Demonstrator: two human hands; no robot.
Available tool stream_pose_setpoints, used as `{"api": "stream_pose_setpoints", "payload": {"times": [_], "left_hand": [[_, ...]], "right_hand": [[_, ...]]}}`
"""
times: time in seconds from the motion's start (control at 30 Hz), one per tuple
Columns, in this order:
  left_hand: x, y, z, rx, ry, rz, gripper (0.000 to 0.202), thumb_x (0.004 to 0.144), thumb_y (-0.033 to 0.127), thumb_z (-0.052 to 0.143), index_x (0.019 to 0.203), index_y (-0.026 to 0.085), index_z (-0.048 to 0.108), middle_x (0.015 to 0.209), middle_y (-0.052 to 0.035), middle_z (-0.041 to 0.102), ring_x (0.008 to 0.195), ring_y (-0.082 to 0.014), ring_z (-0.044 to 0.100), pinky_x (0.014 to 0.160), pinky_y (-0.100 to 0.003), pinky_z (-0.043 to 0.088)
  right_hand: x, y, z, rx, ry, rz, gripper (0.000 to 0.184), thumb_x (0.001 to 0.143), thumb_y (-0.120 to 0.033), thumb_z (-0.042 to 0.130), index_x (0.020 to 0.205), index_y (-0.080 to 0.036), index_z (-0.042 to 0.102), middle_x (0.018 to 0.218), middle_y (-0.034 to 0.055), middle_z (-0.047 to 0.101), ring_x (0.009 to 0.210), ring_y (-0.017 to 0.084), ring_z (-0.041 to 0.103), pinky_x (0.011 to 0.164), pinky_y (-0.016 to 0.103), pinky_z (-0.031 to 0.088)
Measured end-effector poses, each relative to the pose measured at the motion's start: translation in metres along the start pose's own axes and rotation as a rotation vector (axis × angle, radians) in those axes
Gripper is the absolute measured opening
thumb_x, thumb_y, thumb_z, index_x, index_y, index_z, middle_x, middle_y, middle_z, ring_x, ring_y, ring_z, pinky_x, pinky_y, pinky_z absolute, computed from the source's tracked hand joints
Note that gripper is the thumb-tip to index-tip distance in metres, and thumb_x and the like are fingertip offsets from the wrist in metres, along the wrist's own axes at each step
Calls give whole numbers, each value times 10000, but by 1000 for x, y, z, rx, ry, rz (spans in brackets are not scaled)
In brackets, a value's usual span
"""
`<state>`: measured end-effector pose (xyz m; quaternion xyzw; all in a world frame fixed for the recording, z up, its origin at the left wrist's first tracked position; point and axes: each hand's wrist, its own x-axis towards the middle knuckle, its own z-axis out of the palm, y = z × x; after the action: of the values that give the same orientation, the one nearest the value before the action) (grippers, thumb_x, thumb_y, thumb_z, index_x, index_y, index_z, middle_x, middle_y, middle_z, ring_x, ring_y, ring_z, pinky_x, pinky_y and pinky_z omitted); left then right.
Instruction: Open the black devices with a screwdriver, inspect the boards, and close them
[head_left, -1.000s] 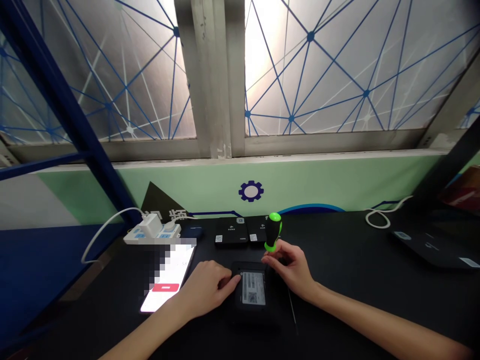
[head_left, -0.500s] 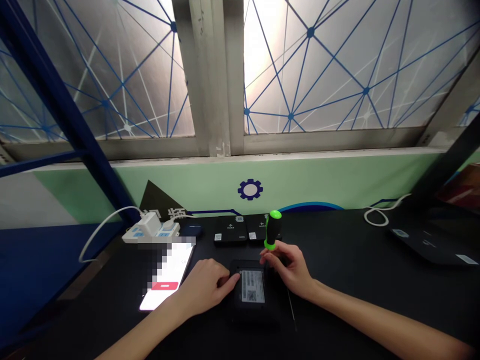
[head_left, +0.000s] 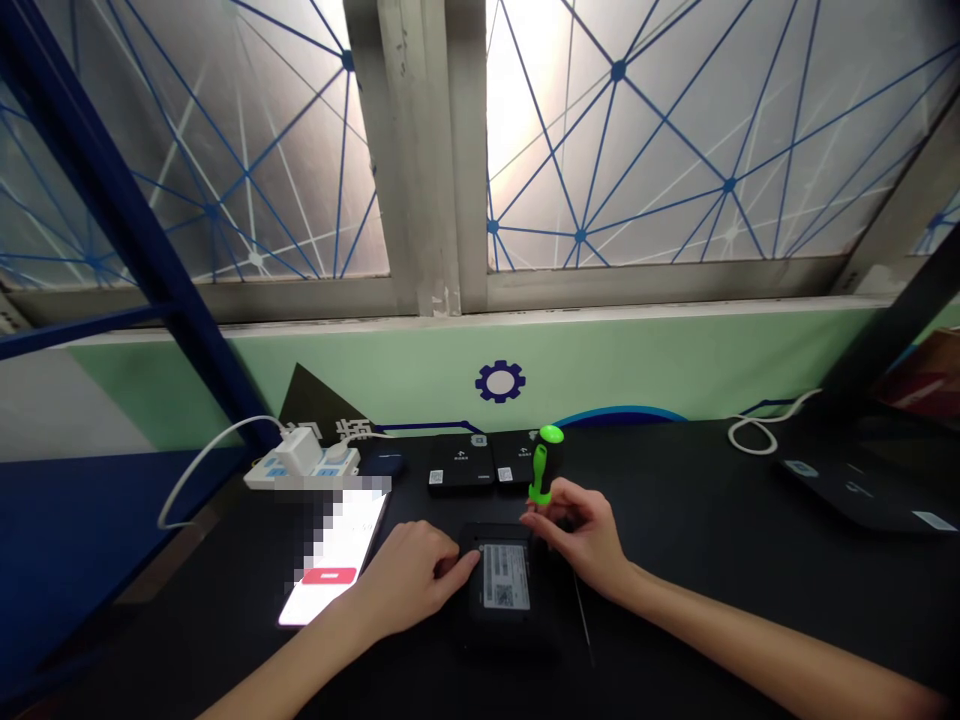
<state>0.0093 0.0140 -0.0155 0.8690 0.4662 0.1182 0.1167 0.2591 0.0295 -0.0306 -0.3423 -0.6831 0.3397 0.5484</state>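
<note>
Head view: your left hand (head_left: 409,580), fingers loosely curled, rests its fingertips (head_left: 471,560) on the edge of a black plastic device (head_left: 506,620) lying label-up on the black bench (head_left: 697,500). Your right hand (head_left: 581,535) pinches a green-and-black screwdriver (head_left: 547,465) upright — just beyond the device's far right corner — while a lit phone (head_left: 315,600) lies beside your left hand, partly pixelated.

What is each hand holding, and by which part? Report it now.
Right hand: black-and-green screwdriver handle, at its green lower end. Left hand: nothing held, resting against the flat black labelled device.
</note>
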Motion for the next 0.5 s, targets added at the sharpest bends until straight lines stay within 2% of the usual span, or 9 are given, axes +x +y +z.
{"api": "stream_pose_setpoints", "payload": {"times": [0.13,0.5], "left_hand": [[1,1,-1,-8,9,-3,553,1016,445,441,536,175,394,517,18,498,483,-116,434,527,-292,200],[3,1,0,-5,8,-1,548,1013,441,446,538,172,394,522,21,498,489,-112,413,531,-288,200]], "right_hand": [[-1,2,0,68,28,57,261,835,-358,789,728,-194,617,666,29,693,529,144,615,468,236,490],[-4,-1,0,30,-42,-18,190,941,-311,661,785,-213,615,728,38,745,553,150,645,491,230,494]]}}
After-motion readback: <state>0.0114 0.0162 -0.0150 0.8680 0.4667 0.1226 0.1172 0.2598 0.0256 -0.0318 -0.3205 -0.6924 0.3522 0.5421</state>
